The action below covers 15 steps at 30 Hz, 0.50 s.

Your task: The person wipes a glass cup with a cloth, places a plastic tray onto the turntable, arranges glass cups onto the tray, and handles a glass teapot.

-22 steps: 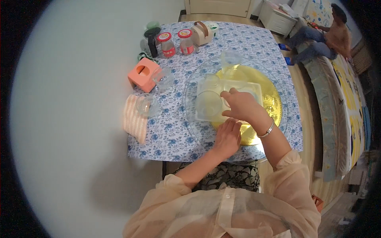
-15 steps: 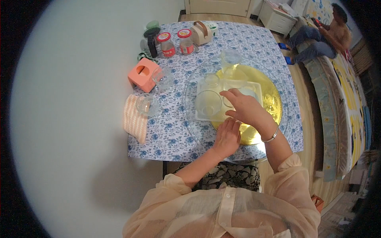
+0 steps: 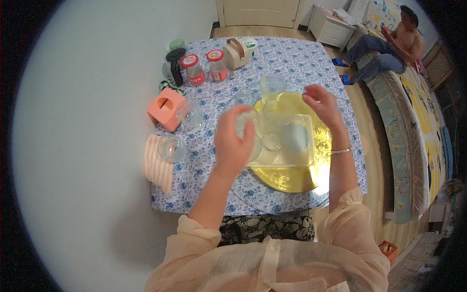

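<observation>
Hands apart | left hand [image 3: 235, 138]: blurred, thumb spread, at tray [image 3: 282, 160]'s left edge, contact unclear | right hand [image 3: 323, 103]: thumb parted, near gold disc [image 3: 323, 141]

Your bare left hand [image 3: 232, 141], motion-blurred, is raised with thumb and curved fingers spread apart. Your left forearm [image 3: 209, 194] slants up and rightward from the elbow. Your bare right hand [image 3: 323, 107] is farther forward, bent leftward at the wrist, fingers loosely curled, thumb apart. Your right forearm [image 3: 343, 175] runs nearly straight ahead. Hands well apart.
</observation>
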Available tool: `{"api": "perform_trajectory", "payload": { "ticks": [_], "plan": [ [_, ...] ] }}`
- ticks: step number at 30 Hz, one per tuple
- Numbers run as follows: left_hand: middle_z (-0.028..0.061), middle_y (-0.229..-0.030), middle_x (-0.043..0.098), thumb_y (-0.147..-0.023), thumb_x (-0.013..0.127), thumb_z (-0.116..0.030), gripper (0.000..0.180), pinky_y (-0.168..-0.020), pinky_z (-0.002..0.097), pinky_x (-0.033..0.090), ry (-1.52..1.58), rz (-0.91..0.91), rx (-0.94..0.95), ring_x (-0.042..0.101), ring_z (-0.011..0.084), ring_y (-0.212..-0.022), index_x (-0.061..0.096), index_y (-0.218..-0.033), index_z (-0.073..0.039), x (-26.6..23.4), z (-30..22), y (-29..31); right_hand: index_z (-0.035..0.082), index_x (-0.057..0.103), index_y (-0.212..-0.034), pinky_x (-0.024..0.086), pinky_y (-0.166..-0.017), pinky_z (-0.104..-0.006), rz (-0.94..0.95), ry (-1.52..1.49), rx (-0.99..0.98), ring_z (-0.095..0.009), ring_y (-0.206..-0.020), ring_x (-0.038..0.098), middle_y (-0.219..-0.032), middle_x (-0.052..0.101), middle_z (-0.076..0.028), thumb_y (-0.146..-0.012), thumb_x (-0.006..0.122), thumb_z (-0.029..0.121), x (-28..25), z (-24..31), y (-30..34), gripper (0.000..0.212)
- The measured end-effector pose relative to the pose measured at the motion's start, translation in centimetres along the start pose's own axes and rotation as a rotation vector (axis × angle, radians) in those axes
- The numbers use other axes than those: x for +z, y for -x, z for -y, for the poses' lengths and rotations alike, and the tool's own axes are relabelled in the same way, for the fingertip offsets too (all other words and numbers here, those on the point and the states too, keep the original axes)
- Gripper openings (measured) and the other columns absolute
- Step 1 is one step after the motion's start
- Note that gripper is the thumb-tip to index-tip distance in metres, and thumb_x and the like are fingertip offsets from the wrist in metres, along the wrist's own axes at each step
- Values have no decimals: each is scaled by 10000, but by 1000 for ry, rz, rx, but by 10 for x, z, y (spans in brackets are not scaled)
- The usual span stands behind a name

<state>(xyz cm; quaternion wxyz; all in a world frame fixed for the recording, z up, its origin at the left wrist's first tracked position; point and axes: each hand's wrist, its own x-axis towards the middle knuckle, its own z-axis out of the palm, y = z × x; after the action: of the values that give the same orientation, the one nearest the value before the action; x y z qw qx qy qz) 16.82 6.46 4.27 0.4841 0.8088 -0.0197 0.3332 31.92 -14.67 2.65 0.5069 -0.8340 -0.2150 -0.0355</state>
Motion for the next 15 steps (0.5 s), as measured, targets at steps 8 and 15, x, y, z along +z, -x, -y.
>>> {"api": "perform_trajectory", "payload": {
  "ticks": [8, 15],
  "plan": [
    [144, -1144, 493, -851, 500, -279, 497, -891, 319, 345, 200, 437, -459, 459, 193, -1068, 313, -1246, -42, 24, 65, -87, 44, 358, -1226, 417, -840, -326, 236, -83, 80, -228, -1022, 470, -1156, 476, -118, -656, 715, 134, 53, -60, -39, 678],
    [159, -1196, 430, -858, 400, -443, 605, -898, 338, 343, 127, 650, -572, 413, 235, -1101, 258, -1286, -40, 50, 89, -115, 87, 313, -1261, 404, -854, -302, 408, -311, 67, -178, -1064, 435, -1179, 445, -101, -663, 696, 85, 73, -51, -50, 710]
  ]
}}
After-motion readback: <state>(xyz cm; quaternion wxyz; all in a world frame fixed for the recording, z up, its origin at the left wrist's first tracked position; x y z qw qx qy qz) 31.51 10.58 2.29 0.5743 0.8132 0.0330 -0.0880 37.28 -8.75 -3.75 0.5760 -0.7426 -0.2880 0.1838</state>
